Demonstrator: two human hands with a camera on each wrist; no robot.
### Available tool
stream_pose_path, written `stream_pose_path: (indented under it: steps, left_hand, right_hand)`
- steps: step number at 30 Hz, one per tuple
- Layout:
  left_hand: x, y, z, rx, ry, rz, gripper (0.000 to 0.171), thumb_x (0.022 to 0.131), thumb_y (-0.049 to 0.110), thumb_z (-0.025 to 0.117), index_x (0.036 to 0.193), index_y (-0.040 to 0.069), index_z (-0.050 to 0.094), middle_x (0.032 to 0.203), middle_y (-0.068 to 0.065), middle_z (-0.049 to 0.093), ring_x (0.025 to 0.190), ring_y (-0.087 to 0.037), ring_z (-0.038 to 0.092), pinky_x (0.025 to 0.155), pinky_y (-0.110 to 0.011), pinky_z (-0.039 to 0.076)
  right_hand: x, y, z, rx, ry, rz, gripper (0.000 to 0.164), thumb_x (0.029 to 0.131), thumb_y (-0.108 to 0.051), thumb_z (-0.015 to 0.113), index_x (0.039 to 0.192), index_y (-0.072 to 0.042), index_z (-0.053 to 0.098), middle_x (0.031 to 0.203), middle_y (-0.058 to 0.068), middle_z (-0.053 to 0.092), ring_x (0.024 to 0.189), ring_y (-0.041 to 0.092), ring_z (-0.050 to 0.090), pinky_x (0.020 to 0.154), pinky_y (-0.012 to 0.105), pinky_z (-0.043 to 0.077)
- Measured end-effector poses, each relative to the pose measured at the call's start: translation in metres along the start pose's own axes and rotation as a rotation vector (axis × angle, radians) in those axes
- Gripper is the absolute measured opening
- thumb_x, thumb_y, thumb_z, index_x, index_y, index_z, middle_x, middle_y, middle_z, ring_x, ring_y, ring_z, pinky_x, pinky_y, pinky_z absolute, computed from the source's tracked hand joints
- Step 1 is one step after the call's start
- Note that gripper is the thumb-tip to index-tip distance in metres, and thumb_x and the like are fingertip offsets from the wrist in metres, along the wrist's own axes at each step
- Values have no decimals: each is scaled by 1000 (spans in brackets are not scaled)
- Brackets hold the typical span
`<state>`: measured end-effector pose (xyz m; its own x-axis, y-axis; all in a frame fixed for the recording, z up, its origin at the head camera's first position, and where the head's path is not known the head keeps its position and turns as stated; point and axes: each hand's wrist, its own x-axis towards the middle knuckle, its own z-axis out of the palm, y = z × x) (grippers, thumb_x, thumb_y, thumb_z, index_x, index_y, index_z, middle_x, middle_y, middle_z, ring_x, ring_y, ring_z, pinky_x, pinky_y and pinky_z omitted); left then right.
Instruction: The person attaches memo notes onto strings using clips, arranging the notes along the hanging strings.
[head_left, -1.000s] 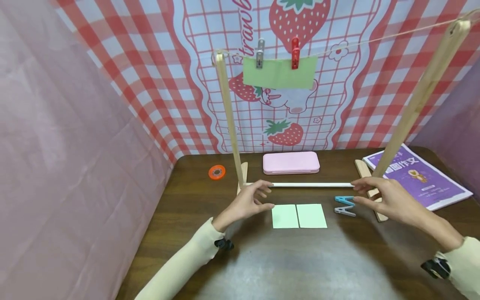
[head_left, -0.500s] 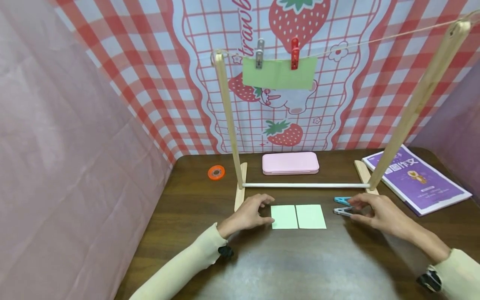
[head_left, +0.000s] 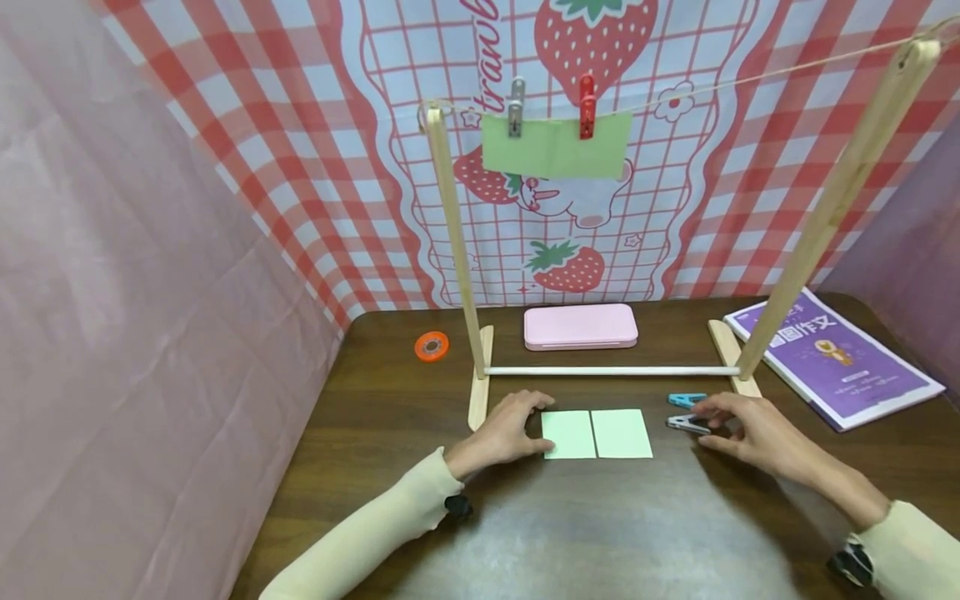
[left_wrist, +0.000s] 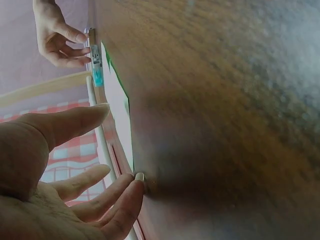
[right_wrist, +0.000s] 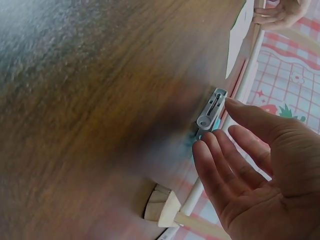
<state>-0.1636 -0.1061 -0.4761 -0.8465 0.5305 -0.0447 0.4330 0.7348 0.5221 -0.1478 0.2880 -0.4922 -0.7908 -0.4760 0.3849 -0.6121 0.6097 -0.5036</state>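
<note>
Two pale green paper squares [head_left: 622, 433] lie side by side on the table. My left hand [head_left: 510, 429] is at the left edge of the left square [head_left: 572, 435], thumb and fingers spread apart around its corner and nothing gripped. In the left wrist view, the thumb [left_wrist: 82, 119] overlaps the paper and the fingertips reach its edge. To the right, a grey clothespin [head_left: 686, 424] lies just in front of a blue clothespin [head_left: 684, 400]. My right hand [head_left: 757, 433] hovers beside them, its thumb and fingers parted near the grey one in the right wrist view.
A wooden stand with a left post [head_left: 457, 242], right post [head_left: 840, 208] and white rod [head_left: 611, 372] rises behind. From its string hangs green paper [head_left: 555, 148] under grey and red clothespins. A pink case [head_left: 581, 326], orange ring-shaped object [head_left: 432, 346] and purple book [head_left: 847, 367] lie around it.
Both hands have come away from the ends of the white rod toward the front. The left has moved to the paper squares, the right to the clothespins.
</note>
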Motion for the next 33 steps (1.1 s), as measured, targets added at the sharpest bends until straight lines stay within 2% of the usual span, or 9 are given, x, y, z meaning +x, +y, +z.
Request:
stream_pose_path:
  steps: [7,13,17,23,29,33]
  left_hand:
    - [6,2,4,34,2,-2,62,86,27,87,140,9,61,129,-8,68,122,-25,61,108,-36,51]
    - [10,1,7,49,0,-12,63,83,27,90,138,11,64,123,-6,67,116,-22,59,100,-31,52]
    - [12,1,9,55,-6,-21,62,82,27,91,137,12,66,118,-5,66,110,-19,57,95,-27,51]
    - [13,-1,8,65,-2,-16,59,79,27,93,130,9,71,110,-6,67,100,-16,56,87,-23,49]
    - [14,-2,7,31,13,-29,53,76,27,95,122,10,76,109,-7,69,99,-16,58,88,-23,48]
    - [13,-2,8,-9,18,-54,52,75,27,96,119,12,74,111,-6,67,101,-16,58,89,-24,49]
  right_hand:
    - [0,1,4,-7,20,-23,42,68,4,91,105,-2,74,91,10,75,75,-3,61,54,15,54]
    - [1,1,10,-55,38,-55,35,67,5,91,98,-2,76,86,4,71,71,-6,57,55,11,50]
    - [0,0,12,-75,58,-56,32,66,5,91,92,-5,77,84,0,69,70,-9,56,57,14,51]
    - [-1,0,15,-131,116,-61,35,62,5,94,88,-11,77,85,-4,65,71,-4,55,60,11,46]
    - [-2,1,15,-173,102,-46,40,61,3,95,91,-15,76,89,-2,72,74,1,60,64,22,54]
    - [-4,1,13,-163,89,-37,44,60,5,94,95,-12,76,88,0,74,74,2,63,64,25,58]
